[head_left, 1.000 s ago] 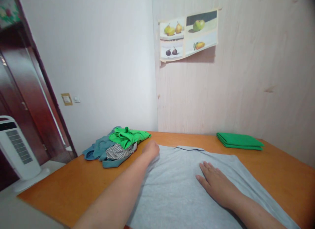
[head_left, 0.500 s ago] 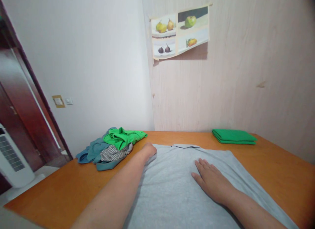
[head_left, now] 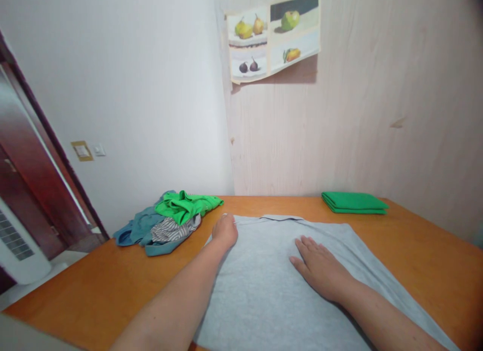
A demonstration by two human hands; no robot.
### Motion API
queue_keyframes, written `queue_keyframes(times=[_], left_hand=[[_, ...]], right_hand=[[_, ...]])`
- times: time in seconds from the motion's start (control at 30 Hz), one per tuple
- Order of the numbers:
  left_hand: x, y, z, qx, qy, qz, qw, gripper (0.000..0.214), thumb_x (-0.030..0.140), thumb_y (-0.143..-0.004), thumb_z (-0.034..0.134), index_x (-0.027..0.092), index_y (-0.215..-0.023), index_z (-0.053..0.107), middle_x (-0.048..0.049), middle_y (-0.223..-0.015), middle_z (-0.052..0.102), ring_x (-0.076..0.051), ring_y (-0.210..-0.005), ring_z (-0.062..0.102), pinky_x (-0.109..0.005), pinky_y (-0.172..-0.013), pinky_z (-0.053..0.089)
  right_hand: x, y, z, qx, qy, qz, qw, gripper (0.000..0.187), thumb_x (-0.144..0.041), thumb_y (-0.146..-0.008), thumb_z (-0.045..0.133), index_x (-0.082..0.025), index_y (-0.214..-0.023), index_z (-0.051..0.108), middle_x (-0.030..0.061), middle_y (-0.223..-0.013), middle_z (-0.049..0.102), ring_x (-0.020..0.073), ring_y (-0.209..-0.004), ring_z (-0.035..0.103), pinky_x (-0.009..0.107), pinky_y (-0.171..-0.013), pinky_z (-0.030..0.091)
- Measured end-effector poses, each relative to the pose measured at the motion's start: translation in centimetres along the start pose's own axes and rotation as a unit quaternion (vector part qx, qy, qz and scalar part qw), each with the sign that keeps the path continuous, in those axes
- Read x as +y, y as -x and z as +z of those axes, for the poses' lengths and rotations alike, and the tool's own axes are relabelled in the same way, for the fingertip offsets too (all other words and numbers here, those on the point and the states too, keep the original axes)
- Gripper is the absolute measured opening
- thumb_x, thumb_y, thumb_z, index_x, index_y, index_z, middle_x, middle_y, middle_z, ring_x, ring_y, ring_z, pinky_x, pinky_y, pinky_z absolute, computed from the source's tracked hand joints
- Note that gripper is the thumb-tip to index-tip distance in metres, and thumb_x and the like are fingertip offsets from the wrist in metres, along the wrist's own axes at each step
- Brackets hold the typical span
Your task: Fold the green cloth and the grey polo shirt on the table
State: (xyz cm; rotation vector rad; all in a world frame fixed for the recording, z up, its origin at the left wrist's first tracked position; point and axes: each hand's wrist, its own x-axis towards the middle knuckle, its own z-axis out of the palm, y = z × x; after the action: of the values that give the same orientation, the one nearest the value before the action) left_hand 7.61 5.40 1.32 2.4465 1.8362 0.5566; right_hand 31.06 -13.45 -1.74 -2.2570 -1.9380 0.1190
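A light grey shirt point(head_left: 264, 280) lies spread over the table, with a dark line along part of its far edge. My left hand point(head_left: 225, 231) is closed on the shirt's far left corner, and a bit of grey cloth shows to the left of the wrist. Flat on the shirt, right of its middle, rests my right hand point(head_left: 320, 266), its fingers stretched out and the thumb apart. Small wrinkles run along the shirt's right side.
On the orange-brown table point(head_left: 86, 290), a loose heap of clothes point(head_left: 166, 225) in bright green, teal and stripes lies at the back left. A folded green cloth point(head_left: 354, 203) sits at the back right. Behind stands a wall with a fruit picture point(head_left: 275, 39).
My left hand has turned slightly and shifted a little left with the shirt's corner, and grey cloth now shows beside its wrist. The right hand stays flat. The camera view has tilted slightly down.
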Motion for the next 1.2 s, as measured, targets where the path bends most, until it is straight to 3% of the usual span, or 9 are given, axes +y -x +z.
queue_keyframes(times=[0.17, 0.3, 0.43, 0.53, 0.67, 0.83, 1.03, 1.2], left_hand=[[0.3, -0.3, -0.6, 0.017, -0.007, -0.007, 1.000, 0.021, 0.025, -0.093, 0.047, 0.018, -0.107, 0.061, -0.0134, -0.116, 0.064, -0.027, -0.107, 0.059, -0.034, -0.086, 0.043], [1.3, 0.6, -0.7, 0.028, -0.006, 0.043, 0.999, 0.025, 0.022, -0.096, 0.041, 0.018, -0.109, 0.062, -0.0128, -0.117, 0.064, -0.026, -0.112, 0.057, -0.035, -0.094, 0.040], [1.5, 1.7, 0.5, -0.011, -0.008, 0.104, 0.995, 0.026, 0.022, -0.096, 0.041, 0.019, -0.102, 0.066, -0.0114, -0.112, 0.066, -0.023, -0.106, 0.061, -0.031, -0.093, 0.043], [1.0, 1.9, 1.4, -0.041, -0.017, 0.133, 0.990, 0.029, 0.027, -0.097, 0.041, 0.016, -0.110, 0.065, -0.0140, -0.121, 0.065, -0.024, -0.115, 0.059, -0.032, -0.100, 0.041], [0.5, 1.6, 1.7, -0.067, -0.035, 0.144, 0.987, 0.043, 0.037, -0.099, 0.037, 0.012, -0.129, 0.056, -0.0169, -0.143, 0.051, -0.027, -0.138, 0.041, -0.038, -0.112, 0.031], [0.8, 1.4, 1.2, -0.098, -0.060, 0.118, 0.986, 0.052, 0.043, -0.100, 0.031, 0.012, -0.138, 0.049, -0.0182, -0.153, 0.040, -0.031, -0.144, 0.032, -0.054, -0.113, 0.028], [3.8, 2.5, 0.1, -0.104, -0.069, 0.118, 0.985, 0.052, 0.041, -0.098, 0.031, 0.013, -0.139, 0.048, -0.0171, -0.156, 0.037, -0.032, -0.147, 0.026, -0.059, -0.115, 0.020], [6.8, 5.0, 0.5, -0.139, -0.039, 0.172, 0.974, 0.069, 0.059, -0.097, 0.021, 0.016, -0.149, 0.036, -0.0137, -0.161, 0.025, -0.033, -0.149, 0.017, -0.060, -0.116, 0.018]], right_hand=[[0.2, -0.1, 0.3, 0.005, 0.008, -0.002, 1.000, 0.076, -0.059, -0.097, 0.024, -0.008, -0.152, 0.035, 0.0174, -0.160, 0.026, 0.0299, -0.148, 0.023, 0.047, -0.119, 0.021], [0.1, -0.1, 0.3, 0.006, 0.008, -0.001, 1.000, 0.076, -0.058, -0.097, 0.025, -0.007, -0.152, 0.035, 0.0179, -0.160, 0.026, 0.0305, -0.148, 0.022, 0.047, -0.120, 0.020], [0.1, -0.1, 0.2, 0.003, 0.005, 0.001, 1.000, 0.075, -0.058, -0.097, 0.026, -0.008, -0.152, 0.035, 0.0180, -0.160, 0.027, 0.0305, -0.148, 0.023, 0.047, -0.120, 0.020], [0.1, 0.0, 0.2, 0.001, 0.005, -0.001, 1.000, 0.076, -0.059, -0.097, 0.025, -0.007, -0.153, 0.035, 0.0181, -0.160, 0.026, 0.0306, -0.149, 0.022, 0.047, -0.120, 0.020], [0.2, -0.1, 0.2, -0.001, 0.006, -0.001, 1.000, 0.076, -0.058, -0.097, 0.025, -0.007, -0.153, 0.034, 0.0185, -0.160, 0.025, 0.0307, -0.149, 0.021, 0.047, -0.120, 0.018], [0.1, -0.1, 0.3, -0.003, 0.001, 0.002, 1.000, 0.076, -0.059, -0.097, 0.025, -0.009, -0.153, 0.033, 0.0175, -0.160, 0.026, 0.0291, -0.149, 0.020, 0.046, -0.120, 0.017], [-0.1, -0.1, 0.1, -0.005, -0.004, 0.007, 1.000, 0.076, -0.058, -0.097, 0.025, -0.008, -0.154, 0.032, 0.0177, -0.161, 0.023, 0.0303, -0.150, 0.018, 0.047, -0.120, 0.015], [-0.7, 0.1, -0.7, -0.019, -0.032, 0.014, 0.999, 0.075, -0.057, -0.097, 0.027, -0.009, -0.155, 0.029, 0.0166, -0.162, 0.019, 0.0295, -0.151, 0.014, 0.047, -0.121, 0.012]])
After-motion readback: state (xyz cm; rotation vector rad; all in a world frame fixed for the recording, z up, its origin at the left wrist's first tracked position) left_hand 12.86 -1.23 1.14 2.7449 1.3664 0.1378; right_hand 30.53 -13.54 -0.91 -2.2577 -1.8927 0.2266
